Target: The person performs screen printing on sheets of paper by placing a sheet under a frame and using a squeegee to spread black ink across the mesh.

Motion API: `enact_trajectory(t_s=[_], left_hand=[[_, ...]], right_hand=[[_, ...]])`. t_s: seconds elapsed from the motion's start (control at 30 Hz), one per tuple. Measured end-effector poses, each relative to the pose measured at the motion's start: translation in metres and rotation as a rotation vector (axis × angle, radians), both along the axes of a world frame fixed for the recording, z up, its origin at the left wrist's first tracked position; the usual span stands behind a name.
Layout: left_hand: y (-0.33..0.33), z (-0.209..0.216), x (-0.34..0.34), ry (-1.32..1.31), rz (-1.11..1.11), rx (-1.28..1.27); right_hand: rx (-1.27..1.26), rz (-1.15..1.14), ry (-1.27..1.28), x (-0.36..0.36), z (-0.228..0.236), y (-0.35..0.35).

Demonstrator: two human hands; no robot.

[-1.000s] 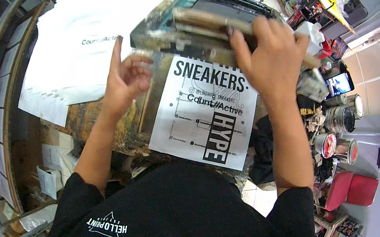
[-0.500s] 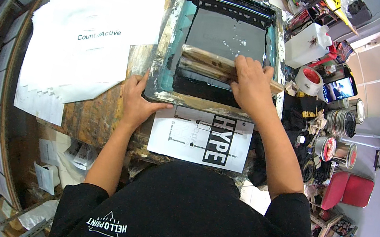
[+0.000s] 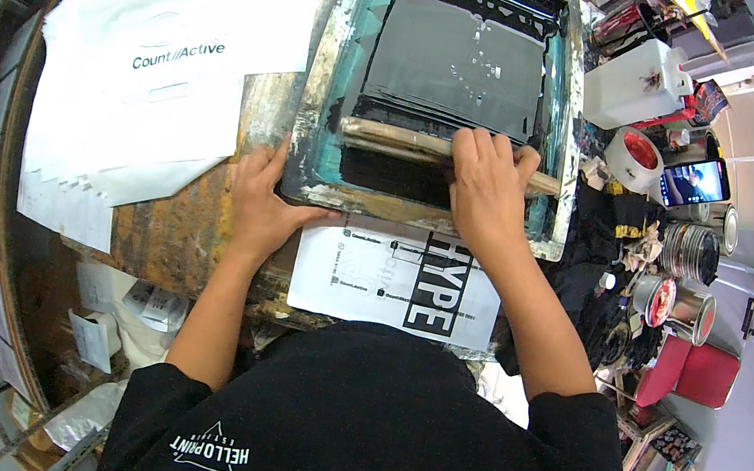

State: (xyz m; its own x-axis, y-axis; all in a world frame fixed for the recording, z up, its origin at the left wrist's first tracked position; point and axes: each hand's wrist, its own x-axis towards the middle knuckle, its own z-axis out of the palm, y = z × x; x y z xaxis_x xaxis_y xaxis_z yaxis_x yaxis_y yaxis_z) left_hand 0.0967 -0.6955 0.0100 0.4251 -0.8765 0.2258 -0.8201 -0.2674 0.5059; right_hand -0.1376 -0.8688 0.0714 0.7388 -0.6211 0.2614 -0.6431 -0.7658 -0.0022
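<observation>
My right hand (image 3: 494, 188) grips a wooden squeegee (image 3: 394, 140) that lies across the lower part of a screen printing frame (image 3: 407, 211). Dark ink coats the mesh (image 3: 429, 53) above the squeegee, with a few light specks on it. My left hand (image 3: 264, 201) is spread at the frame's lower left corner, its thumb along the near edge and its fingers by the left side. A white printed sheet (image 3: 359, 278) with bold black lettering sticks out from under the frame's near edge. The squeegee's blade is hidden.
A stack of white printed sheets (image 3: 156, 116) covers the left of the worn wooden table (image 3: 182, 226). To the right stand a white jug (image 3: 631, 84), a roll of tape (image 3: 634, 160), a lit phone (image 3: 694, 183) and several paint cans (image 3: 691, 316). A rack (image 3: 10, 171) is at far left.
My right hand has drawn the squeegee toward me, down the mesh, and the squeegee sits more level. My left hand stays at the frame's corner. The whole view has shifted slightly.
</observation>
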Motion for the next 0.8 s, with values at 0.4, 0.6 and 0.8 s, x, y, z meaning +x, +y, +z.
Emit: enact_trajectory(t_s=[0.4, 0.6, 0.8], left_hand=[[0.001, -0.006, 0.004, 0.001, -0.023, -0.094], [0.001, 0.001, 0.001, 0.138, -0.042, -0.184], [-0.009, 0.049, -0.024, 0.716, -0.031, -0.496]], right_hand=[[-0.045, 0.023, -0.046, 0.005, 0.008, -0.037], [0.018, -0.029, -0.031, -0.020, 0.036, 0.027], [-0.180, -0.081, -0.156, -0.019, 0.055, 0.047]])
